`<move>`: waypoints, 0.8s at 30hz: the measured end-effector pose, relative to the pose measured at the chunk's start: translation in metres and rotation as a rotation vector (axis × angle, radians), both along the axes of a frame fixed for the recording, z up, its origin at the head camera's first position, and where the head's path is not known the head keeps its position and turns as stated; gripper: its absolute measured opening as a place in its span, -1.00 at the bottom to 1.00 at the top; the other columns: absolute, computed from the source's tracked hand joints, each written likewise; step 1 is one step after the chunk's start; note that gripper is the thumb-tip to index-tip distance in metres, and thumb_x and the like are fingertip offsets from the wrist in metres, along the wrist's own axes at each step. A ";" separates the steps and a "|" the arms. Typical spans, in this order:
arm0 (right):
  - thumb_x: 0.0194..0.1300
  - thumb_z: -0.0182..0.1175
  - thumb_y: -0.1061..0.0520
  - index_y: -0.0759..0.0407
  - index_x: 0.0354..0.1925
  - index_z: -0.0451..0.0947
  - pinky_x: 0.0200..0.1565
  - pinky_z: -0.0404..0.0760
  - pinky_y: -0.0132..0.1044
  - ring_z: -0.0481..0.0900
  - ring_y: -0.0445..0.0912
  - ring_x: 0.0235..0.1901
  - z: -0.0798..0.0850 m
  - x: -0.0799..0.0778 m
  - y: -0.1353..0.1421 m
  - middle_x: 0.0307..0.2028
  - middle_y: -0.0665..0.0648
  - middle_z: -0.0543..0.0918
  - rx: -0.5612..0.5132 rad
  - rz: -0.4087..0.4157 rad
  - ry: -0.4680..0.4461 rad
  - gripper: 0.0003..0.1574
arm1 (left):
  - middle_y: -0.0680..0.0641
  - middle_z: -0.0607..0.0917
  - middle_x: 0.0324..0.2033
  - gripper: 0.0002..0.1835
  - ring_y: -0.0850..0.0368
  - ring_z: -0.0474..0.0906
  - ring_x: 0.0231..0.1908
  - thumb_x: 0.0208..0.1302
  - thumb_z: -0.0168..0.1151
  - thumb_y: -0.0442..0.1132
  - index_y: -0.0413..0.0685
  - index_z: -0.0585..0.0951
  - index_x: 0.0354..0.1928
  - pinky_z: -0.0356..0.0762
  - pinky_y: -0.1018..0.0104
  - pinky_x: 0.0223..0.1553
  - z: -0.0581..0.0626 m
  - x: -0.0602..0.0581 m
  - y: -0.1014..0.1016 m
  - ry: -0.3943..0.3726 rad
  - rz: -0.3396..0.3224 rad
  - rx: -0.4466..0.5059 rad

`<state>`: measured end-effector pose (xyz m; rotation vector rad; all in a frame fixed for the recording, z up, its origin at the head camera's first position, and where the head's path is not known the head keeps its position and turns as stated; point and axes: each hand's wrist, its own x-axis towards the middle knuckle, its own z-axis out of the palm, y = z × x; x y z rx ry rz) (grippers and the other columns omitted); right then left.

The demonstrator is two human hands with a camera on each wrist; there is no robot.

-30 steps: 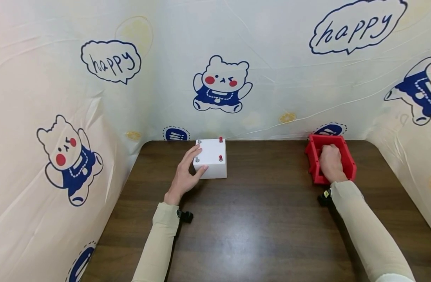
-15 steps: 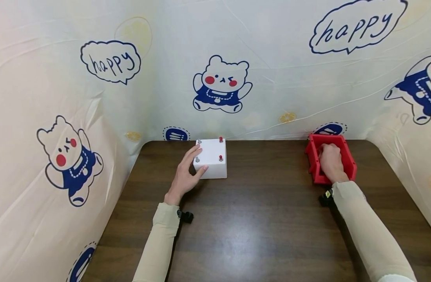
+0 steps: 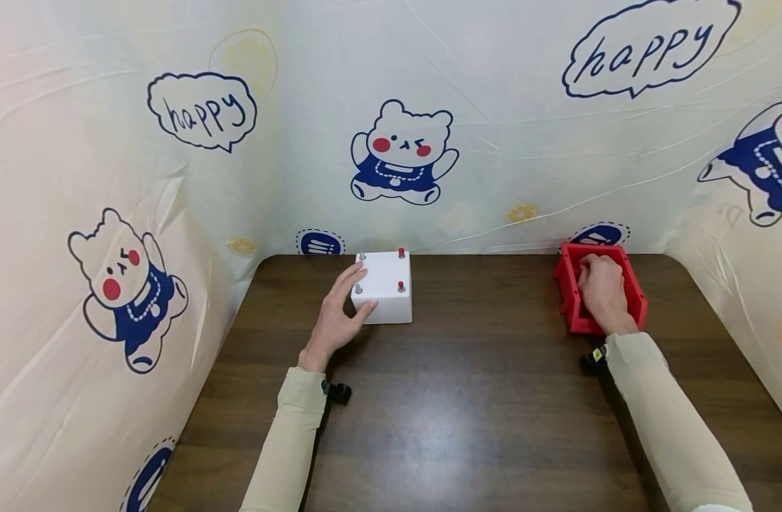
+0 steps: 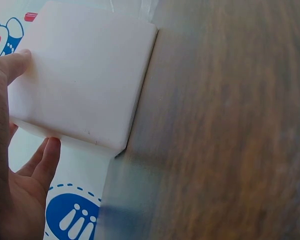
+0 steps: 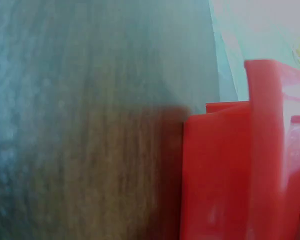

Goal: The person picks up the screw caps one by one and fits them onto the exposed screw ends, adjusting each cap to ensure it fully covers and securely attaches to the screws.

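A white box [image 3: 389, 274] stands on the table near its back edge. On its top, two metal posts with red tips [image 3: 400, 286] rise at the right and two grey ones [image 3: 357, 289] at the left. My left hand [image 3: 333, 314] holds the box from the left, thumb against the front face and fingers at the left side, as the left wrist view also shows. Far to the right, my right hand [image 3: 602, 290] reaches down into a red bin [image 3: 635, 297]. Its fingertips are hidden inside, and I cannot tell whether they hold anything.
The brown wooden table [image 3: 468, 398] spreads between the two arms. Behind it and at both sides hangs a pale printed cloth [image 3: 506, 142]. Each wrist carries a small black camera, such as the left one [image 3: 337, 393].
Inside the red bin, my right hand has shifted slightly right and turned a little, its forearm with it. My left hand and the white box have stayed put.
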<state>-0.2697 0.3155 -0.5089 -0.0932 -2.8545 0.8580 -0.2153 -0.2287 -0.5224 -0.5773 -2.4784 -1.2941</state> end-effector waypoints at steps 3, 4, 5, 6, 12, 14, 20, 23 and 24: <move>0.59 -0.15 0.28 0.51 0.21 0.48 0.23 0.52 0.48 0.49 0.40 0.09 0.002 0.001 -0.001 0.13 0.53 0.49 0.002 -0.002 0.018 -0.56 | 0.21 0.29 0.62 -0.29 0.13 0.21 0.61 0.44 0.44 -0.16 0.27 0.42 0.57 0.25 -0.13 0.59 0.000 -0.001 0.000 0.002 -0.002 0.001; 0.59 -0.15 0.28 0.52 0.21 0.48 0.24 0.52 0.48 0.49 0.40 0.11 0.002 0.002 -0.001 0.13 0.54 0.49 0.001 -0.002 0.020 -0.56 | 0.21 0.29 0.62 -0.29 0.13 0.21 0.61 0.44 0.44 -0.16 0.28 0.42 0.56 0.25 -0.13 0.59 0.000 -0.001 0.000 0.002 -0.002 0.001; 0.59 -0.15 0.28 0.52 0.21 0.48 0.24 0.51 0.48 0.48 0.40 0.12 0.003 0.002 -0.002 0.14 0.54 0.49 -0.001 -0.003 0.022 -0.56 | 0.21 0.28 0.62 -0.29 0.13 0.21 0.61 0.44 0.44 -0.16 0.29 0.42 0.56 0.25 -0.12 0.59 0.000 -0.001 0.000 0.002 -0.002 0.000; 0.59 -0.15 0.28 0.52 0.22 0.48 0.24 0.51 0.48 0.48 0.40 0.13 0.004 0.003 -0.002 0.15 0.54 0.48 -0.003 -0.005 0.021 -0.55 | 0.21 0.29 0.62 -0.29 0.13 0.21 0.61 0.44 0.44 -0.15 0.29 0.42 0.56 0.25 -0.12 0.59 0.000 -0.001 0.000 0.002 -0.001 -0.001; 0.59 -0.12 0.26 0.52 0.25 0.48 0.26 0.51 0.47 0.44 0.38 0.17 0.004 0.005 -0.004 0.18 0.54 0.47 -0.025 -0.016 0.005 -0.54 | 0.17 0.29 0.62 -0.28 0.08 0.22 0.60 0.44 0.44 -0.13 0.30 0.41 0.58 0.25 -0.18 0.58 -0.002 -0.001 -0.001 0.003 -0.001 -0.013; 0.58 -0.10 0.26 0.52 0.24 0.50 0.27 0.51 0.46 0.45 0.37 0.17 0.004 0.006 -0.004 0.18 0.54 0.47 -0.031 -0.019 0.012 -0.54 | 0.19 0.28 0.62 -0.28 0.09 0.22 0.60 0.44 0.44 -0.12 0.31 0.40 0.58 0.25 -0.17 0.58 -0.002 -0.001 -0.001 -0.003 0.001 -0.016; 0.57 -0.07 0.27 0.51 0.23 0.53 0.28 0.49 0.45 0.45 0.37 0.18 0.004 0.008 -0.006 0.16 0.54 0.52 -0.043 -0.021 0.058 -0.55 | 0.21 0.28 0.62 -0.28 0.11 0.22 0.61 0.44 0.44 -0.11 0.34 0.40 0.57 0.24 -0.16 0.59 -0.002 0.000 -0.001 -0.007 0.001 -0.010; 0.57 -0.03 0.27 0.49 0.21 0.55 0.28 0.50 0.42 0.46 0.37 0.17 0.006 0.010 -0.007 0.13 0.53 0.56 -0.055 -0.034 0.104 -0.58 | 0.17 0.29 0.62 -0.28 0.07 0.22 0.61 0.44 0.44 -0.13 0.30 0.41 0.57 0.25 -0.20 0.58 -0.001 -0.001 -0.001 0.006 -0.004 -0.008; 0.56 -0.01 0.27 0.49 0.19 0.57 0.26 0.51 0.40 0.48 0.36 0.15 0.007 0.011 -0.008 0.11 0.53 0.57 -0.062 -0.039 0.124 -0.59 | 0.16 0.29 0.62 -0.28 0.06 0.23 0.60 0.44 0.44 -0.13 0.29 0.41 0.57 0.25 -0.20 0.57 0.000 -0.001 -0.001 0.010 -0.004 -0.007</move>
